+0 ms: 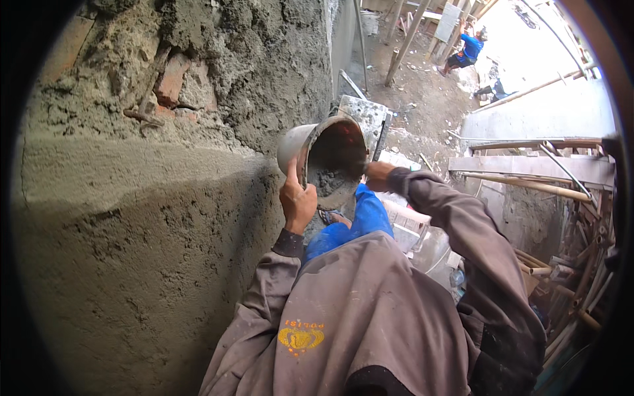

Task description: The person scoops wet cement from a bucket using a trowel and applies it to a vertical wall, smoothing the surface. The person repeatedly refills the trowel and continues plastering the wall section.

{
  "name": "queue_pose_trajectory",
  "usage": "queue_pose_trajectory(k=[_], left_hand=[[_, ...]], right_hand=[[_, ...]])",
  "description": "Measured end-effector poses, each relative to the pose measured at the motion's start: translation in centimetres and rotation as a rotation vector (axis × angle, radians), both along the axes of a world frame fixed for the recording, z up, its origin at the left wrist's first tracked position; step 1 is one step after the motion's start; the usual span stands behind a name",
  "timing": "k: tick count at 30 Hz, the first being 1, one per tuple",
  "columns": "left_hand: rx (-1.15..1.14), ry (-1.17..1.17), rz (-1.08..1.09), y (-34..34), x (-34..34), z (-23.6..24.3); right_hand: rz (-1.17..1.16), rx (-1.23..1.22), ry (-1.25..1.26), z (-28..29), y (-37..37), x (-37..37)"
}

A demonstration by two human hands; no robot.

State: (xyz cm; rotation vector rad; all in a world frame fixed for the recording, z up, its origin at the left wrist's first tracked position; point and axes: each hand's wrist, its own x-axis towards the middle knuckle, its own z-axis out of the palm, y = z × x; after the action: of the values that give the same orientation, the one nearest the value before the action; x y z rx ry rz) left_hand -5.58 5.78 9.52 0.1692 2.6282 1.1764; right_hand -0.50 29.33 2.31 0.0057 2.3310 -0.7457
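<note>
My left hand (297,201) grips the side of a pale, mortar-stained bucket (294,145), tilted so that its opening faces me. Wet grey mortar (330,181) lies inside it. At the bucket's right edge, my right hand (380,177) has its fingers closed, partly in shadow; whatever it holds reaches into the dark opening and I cannot make it out. Beside the bucket on the left rises a wall (145,251), freshly rendered below and rough above, with exposed brick (173,79). My legs in blue trousers (363,214) are below the bucket.
A mortar-spattered board (360,109) is behind the bucket. A co-worker (470,49) in blue is among poles (409,36) on the dirt ground at the upper right. Pipes, bamboo (528,186) and a pale beam (508,165) crowd the right, with assorted clutter (406,221) below.
</note>
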Motion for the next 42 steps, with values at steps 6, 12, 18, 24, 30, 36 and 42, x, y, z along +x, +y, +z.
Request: queue_pose_trajectory(k=[6, 12, 18, 24, 30, 36, 42], left_hand=[[0.069, -0.002, -0.082, -1.0, -0.3, 0.0], [0.668, -0.348, 0.016, -3.8, -0.3, -3.8], [0.402, -0.474, 0.259, -2.0, -1.4, -6.7], [0.312, -0.529, 0.338, 0.2, -3.7, -7.9], [0.262, -0.539, 0.389, 1.1, -4.1, -6.9], [0.310, -0.599, 0.407, 0.0, -2.3, -5.8], [0.336, -0.693, 0.482, -1.7, -0.6, -5.7]], right_hand=[[-0.379, -0.838, -0.191, 1.6, -7.1, 3.5], [-0.475, -0.757, -0.221, 3.8, -5.4, 3.8], [-0.607, -0.729, -0.260, 2.2, -3.7, 3.9], [-0.677, -0.885, -0.130, 5.8, 0.3, 2.5], [-1.155, -0.926, 0.397, 8.0, 6.1, -2.0], [-1.667, -0.391, 0.900, 6.5, 3.8, -22.2], [-0.945, -0.456, 0.706, 5.3, -13.0, -22.7]])
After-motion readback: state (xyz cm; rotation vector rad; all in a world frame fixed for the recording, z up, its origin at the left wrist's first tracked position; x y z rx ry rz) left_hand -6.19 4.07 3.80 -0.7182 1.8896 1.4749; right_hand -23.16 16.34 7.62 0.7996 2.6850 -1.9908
